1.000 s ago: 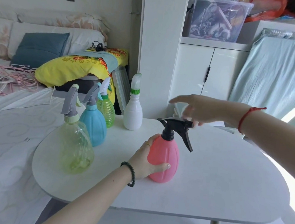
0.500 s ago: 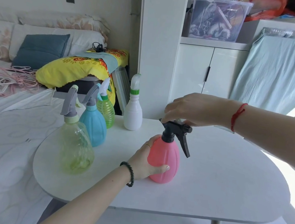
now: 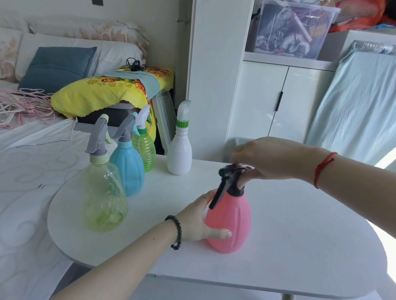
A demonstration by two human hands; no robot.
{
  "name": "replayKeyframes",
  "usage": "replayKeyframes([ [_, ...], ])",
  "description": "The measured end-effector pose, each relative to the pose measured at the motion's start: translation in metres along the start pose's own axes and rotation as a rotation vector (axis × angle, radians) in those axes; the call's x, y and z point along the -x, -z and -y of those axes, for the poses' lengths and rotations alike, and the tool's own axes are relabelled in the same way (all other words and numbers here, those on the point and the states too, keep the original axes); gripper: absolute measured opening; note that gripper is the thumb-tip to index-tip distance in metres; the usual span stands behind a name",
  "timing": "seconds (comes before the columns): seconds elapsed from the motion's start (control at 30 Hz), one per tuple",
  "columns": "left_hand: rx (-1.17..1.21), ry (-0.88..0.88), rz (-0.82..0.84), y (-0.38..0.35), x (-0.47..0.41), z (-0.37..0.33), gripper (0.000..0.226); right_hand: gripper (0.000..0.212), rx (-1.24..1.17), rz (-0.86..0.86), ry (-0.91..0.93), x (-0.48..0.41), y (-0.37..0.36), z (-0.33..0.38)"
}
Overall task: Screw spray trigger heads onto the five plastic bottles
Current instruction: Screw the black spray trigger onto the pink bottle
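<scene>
From my station I see two forearms (image 3: 118,259), bare as far as the view shows. The left hand (image 3: 197,221) wears a bracelet of dark round beads (image 3: 177,232) at the wrist and a thin ring (image 3: 205,198) on one finger. The right hand (image 3: 267,157) carries a thin red string bracelet (image 3: 323,169), sitting slantwise round its wrist

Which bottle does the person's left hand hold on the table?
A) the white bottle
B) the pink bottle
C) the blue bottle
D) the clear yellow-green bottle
B: the left hand curls round the side of the pink bottle, while the right hand grips the black trigger head on top of it.
</scene>
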State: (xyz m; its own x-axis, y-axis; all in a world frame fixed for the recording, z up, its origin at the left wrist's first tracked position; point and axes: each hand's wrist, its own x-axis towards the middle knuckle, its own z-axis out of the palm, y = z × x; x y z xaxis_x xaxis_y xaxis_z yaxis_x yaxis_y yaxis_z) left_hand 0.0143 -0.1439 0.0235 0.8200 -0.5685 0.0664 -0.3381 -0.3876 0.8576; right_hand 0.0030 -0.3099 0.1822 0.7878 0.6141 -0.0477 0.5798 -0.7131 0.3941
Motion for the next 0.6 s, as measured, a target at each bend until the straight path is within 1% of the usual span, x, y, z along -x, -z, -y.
replayKeyframes([
  [0.1, 0.041, 0.036, -0.055, -0.002, 0.004, 0.007, 0.099, 0.046, -0.294, -0.123, -0.195, 0.009, -0.013, 0.009],
  [0.17, 0.080, 0.034, -0.092, -0.005, 0.005, 0.006, 0.099, 0.043, -0.569, -0.237, -0.354, 0.012, -0.024, 0.021],
  [0.23, 0.101, 0.024, -0.128, -0.010, 0.007, 0.004, 0.091, 0.043, -0.839, -0.364, -0.476, 0.014, -0.035, 0.035],
  [0.27, 0.107, 0.022, -0.149, -0.012, 0.008, 0.004, 0.083, 0.043, -0.945, -0.427, -0.507, 0.016, -0.041, 0.041],
  [0.33, 0.131, 0.025, -0.173, -0.012, 0.009, 0.006, 0.070, 0.043, -1.130, -0.524, -0.511, 0.021, -0.054, 0.054],
  [0.37, 0.156, 0.030, -0.172, -0.010, 0.009, 0.008, 0.066, 0.044, -1.187, -0.546, -0.500, 0.024, -0.062, 0.059],
  [0.4, 0.186, 0.032, -0.168, -0.006, 0.009, 0.010, 0.063, 0.048, -1.215, -0.540, -0.492, 0.027, -0.071, 0.065],
  [0.43, 0.204, 0.031, -0.164, -0.001, 0.009, 0.012, 0.060, 0.056, -1.232, -0.503, -0.492, 0.029, -0.081, 0.070],
  [0.53, 0.152, -0.001, -0.144, 0.015, 0.011, 0.016, 0.055, 0.090, -1.283, -0.328, -0.471, 0.027, -0.114, 0.086],
  [0.57, 0.129, -0.007, -0.136, 0.020, 0.013, 0.017, 0.054, 0.096, -1.301, -0.311, -0.462, 0.023, -0.122, 0.091],
  [0.6, 0.117, -0.012, -0.134, 0.024, 0.014, 0.018, 0.055, 0.098, -1.325, -0.333, -0.469, 0.017, -0.129, 0.097],
])
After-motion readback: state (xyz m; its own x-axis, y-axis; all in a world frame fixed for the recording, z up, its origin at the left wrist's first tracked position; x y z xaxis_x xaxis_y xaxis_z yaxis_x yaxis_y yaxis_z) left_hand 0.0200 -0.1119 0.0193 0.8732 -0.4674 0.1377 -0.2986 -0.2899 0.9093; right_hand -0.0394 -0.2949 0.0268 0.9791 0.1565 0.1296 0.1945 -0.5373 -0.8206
